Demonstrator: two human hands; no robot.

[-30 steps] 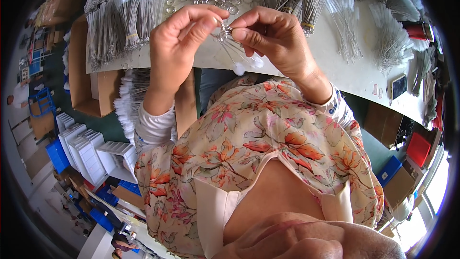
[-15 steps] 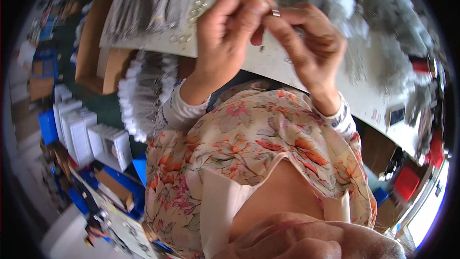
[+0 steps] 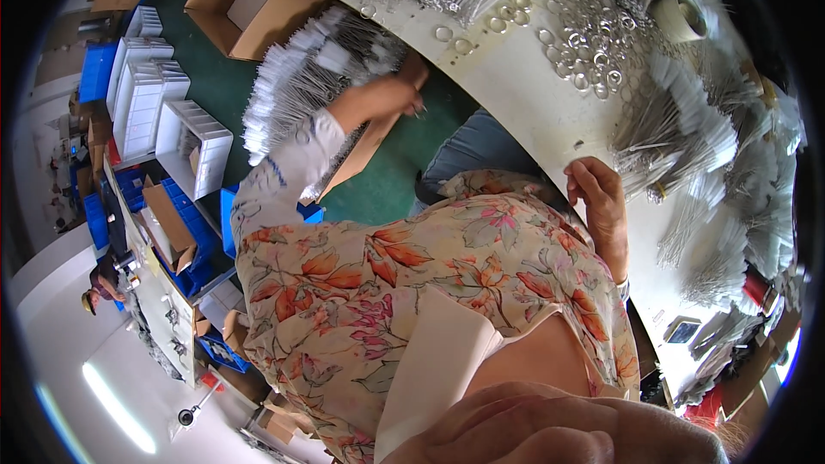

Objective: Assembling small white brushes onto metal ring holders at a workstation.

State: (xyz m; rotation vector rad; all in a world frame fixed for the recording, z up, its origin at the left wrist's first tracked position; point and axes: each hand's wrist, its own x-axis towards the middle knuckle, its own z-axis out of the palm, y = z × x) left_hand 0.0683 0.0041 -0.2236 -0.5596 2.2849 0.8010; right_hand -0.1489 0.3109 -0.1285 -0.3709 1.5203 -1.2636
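Note:
My left hand (image 3: 388,96) reaches down to the left, below the white table's edge (image 3: 507,94). It is at the rim of a cardboard box (image 3: 365,150) filled with bundles of thin metal wires with white tags (image 3: 309,77). Whether its fingers hold anything is hidden. My right hand (image 3: 601,206) rests against the near edge of the table, fingers loosely curled, with nothing in it. Several small metal rings (image 3: 593,60) lie scattered on the table just beyond it, next to more tagged wire bundles (image 3: 679,137).
A roll of tape (image 3: 679,15) stands at the table's far side. On the green floor to the left are white plastic bins (image 3: 193,142), blue crates (image 3: 94,69) and brown cartons (image 3: 249,0). Another person (image 3: 96,285) is at the far lower left.
Both hands were together above the table, working a small ring and wire. Now they are apart: the left has dropped to the box on the left, the right has come down to the table's edge.

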